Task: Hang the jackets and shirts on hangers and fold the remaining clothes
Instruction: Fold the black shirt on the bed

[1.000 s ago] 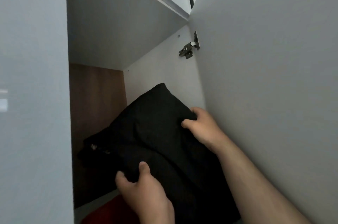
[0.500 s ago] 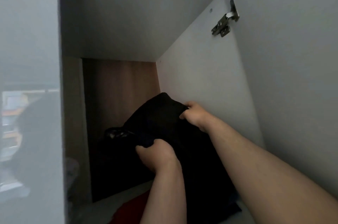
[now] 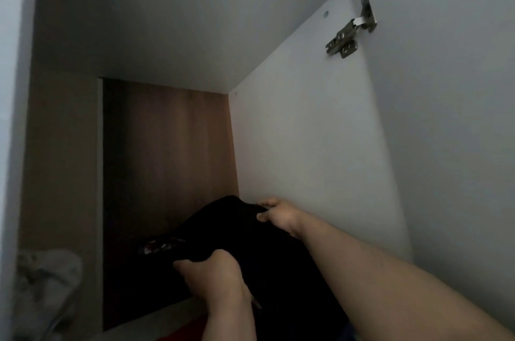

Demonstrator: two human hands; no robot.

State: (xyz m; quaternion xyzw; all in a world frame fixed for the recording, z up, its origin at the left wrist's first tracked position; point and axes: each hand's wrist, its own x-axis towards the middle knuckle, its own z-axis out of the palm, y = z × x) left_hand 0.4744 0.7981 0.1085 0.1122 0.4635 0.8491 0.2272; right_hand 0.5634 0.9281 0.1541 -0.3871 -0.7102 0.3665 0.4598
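Right hand (image 3: 279, 214) on black garment (image 3: 278, 271), white cupboard (image 3: 306, 145)

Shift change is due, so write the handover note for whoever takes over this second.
Hands: left hand grips the near edge of the black garment; right hand grips its far top corner, beside the cupboard wall.
Things: the garment lies partly inside, over the shelf; a red cloth shows below it.
Done: garment in hand, no hanger in view.
Left: probably seat it on the shelf and release.
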